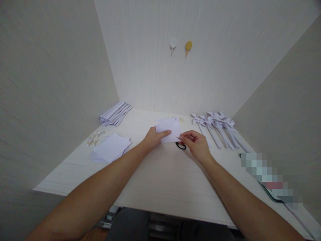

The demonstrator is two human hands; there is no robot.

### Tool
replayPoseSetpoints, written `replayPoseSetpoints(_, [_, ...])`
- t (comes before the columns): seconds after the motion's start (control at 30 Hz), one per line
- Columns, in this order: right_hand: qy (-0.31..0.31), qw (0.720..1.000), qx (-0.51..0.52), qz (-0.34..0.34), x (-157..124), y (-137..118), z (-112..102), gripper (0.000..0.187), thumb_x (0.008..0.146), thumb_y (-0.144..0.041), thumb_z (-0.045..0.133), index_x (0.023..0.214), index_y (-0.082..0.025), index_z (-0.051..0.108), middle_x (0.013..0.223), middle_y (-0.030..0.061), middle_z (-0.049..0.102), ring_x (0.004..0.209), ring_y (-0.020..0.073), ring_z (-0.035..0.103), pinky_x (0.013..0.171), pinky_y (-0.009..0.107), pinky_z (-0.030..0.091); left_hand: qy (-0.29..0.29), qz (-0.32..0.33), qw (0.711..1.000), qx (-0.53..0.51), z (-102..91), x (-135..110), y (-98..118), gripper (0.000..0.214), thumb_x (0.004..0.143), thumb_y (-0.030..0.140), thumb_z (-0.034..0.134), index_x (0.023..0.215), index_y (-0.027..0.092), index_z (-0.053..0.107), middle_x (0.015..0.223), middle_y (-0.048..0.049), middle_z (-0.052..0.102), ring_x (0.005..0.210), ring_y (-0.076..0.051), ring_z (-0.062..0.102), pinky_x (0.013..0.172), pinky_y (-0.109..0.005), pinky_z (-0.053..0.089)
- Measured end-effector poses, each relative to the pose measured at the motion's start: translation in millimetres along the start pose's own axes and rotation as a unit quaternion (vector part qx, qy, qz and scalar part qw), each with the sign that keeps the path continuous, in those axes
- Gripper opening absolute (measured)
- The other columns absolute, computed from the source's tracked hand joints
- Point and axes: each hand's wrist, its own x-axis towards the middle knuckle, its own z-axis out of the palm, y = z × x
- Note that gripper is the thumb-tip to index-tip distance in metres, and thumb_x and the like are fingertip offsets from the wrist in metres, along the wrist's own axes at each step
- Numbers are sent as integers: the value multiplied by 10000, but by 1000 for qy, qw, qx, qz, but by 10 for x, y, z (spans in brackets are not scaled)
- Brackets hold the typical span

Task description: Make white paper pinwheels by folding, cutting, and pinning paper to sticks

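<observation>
A square sheet of white paper (167, 126) is held up a little over the table's middle. My left hand (155, 137) grips its left side, thumb pressed flat on the front. At the lower right, my right hand (197, 142) has its thumb and forefinger pinched on a corner of the sheet. A thin dark line, like a slit, runs from near that corner inward. Just below the paper lies a pair of scissors (181, 146); only a black handle loop shows, the rest being hidden.
On the left of the table (160, 187) lie a stack of paper sheets (111, 147), several small pins or fasteners (95, 138) and a pile of rolled paper sticks (115, 113). Several paper pinwheels (218, 124) lie at right, near a blurred object (265, 177). Walls enclose three sides.
</observation>
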Motion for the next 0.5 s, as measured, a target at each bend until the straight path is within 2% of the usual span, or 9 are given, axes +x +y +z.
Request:
replayPoseSetpoints(0.37, [11,1000,-7,0,0,-13,-1,449,502,-508,947,709,-204,690,629,0,709,578,156,660,621,335,625,-4,11,1000,9,21,-34,40,465,579,379,915,943,126,774,1075,-156,795,1024,-316,740,908,-406,572])
replayPoseSetpoints(0.5, [14,1000,-6,2,7,-8,-4,431,508,-476,952,712,-199,693,622,-2,702,569,146,647,597,316,606,0,19,1000,22,18,-38,39,509,579,396,916,989,132,772,1074,-152,796,1032,-324,737,908,-421,570])
